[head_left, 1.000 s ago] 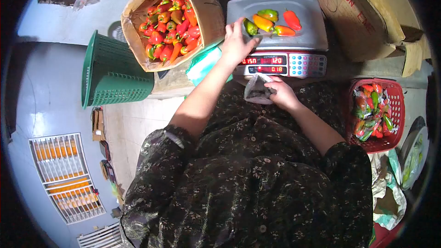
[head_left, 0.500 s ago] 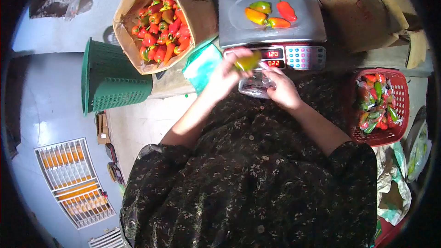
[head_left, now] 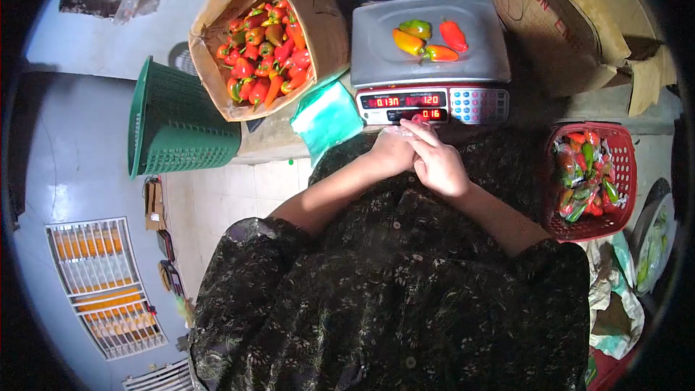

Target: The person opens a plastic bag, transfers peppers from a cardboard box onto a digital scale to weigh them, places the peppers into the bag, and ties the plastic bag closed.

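My left hand (head_left: pixel 391 152) and my right hand (head_left: pixel 441 166) meet in front of the scale's display, closed around a clear plastic bag (head_left: pixel 397 131). Only a bit of the bag shows; what it contains is hidden behind my hands. The right fingers lie across the left ones. Just beyond stands a digital scale (head_left: pixel 478 65) with red lit numbers. On its grey pan lie several peppers: a green pepper (head_left: pixel 415 28), a yellow-orange pepper (head_left: pixel 408 42), a red pepper (head_left: pixel 454 35) and an orange-red pepper (head_left: pixel 441 53).
Left of the scale, a cardboard box (head_left: pixel 318 25) holds many peppers, beside a green basket (head_left: pixel 184 137). Green plastic bags (head_left: pixel 327 117) lie between box and scale. At right is a red basket (head_left: pixel 624 166) of bagged peppers, with a large carton (head_left: pixel 532 11) behind.
The yellow-green pepper that was in my left hand is out of sight. Both hands have come together over the plastic bag. The view has shifted slightly, and the scale's peppers stay put.
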